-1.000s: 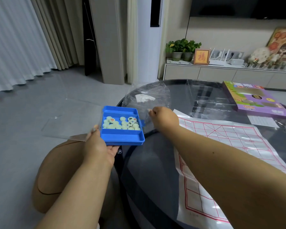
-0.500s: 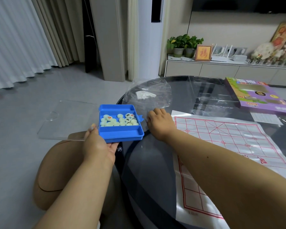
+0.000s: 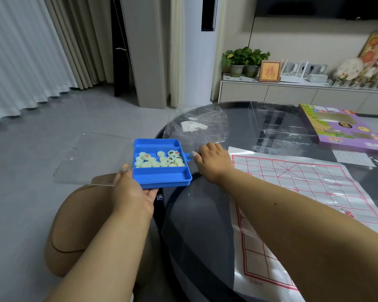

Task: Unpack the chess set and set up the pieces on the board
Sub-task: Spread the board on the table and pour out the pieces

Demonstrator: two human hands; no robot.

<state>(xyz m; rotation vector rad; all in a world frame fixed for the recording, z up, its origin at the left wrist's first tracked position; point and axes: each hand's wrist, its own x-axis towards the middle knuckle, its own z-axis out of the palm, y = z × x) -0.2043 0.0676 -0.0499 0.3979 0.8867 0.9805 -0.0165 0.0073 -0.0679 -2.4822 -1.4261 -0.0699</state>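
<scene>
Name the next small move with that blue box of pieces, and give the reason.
Probably bring the blue box over the paper board and tip the pieces out. Its clear lid already hangs open, the left hand holds it off the table edge, and the board is laid flat with nothing on it.

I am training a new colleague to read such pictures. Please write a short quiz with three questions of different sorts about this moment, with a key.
1. True or false: the chess pieces lie in the middle compartment of the blue tray.
2. Which hand holds the tray? A) left B) right C) both
3. Fill in: the paper board has ___ lines.

Key
1. True.
2. A: the left hand holds it; the right hand is beside it.
3. Red.
</scene>
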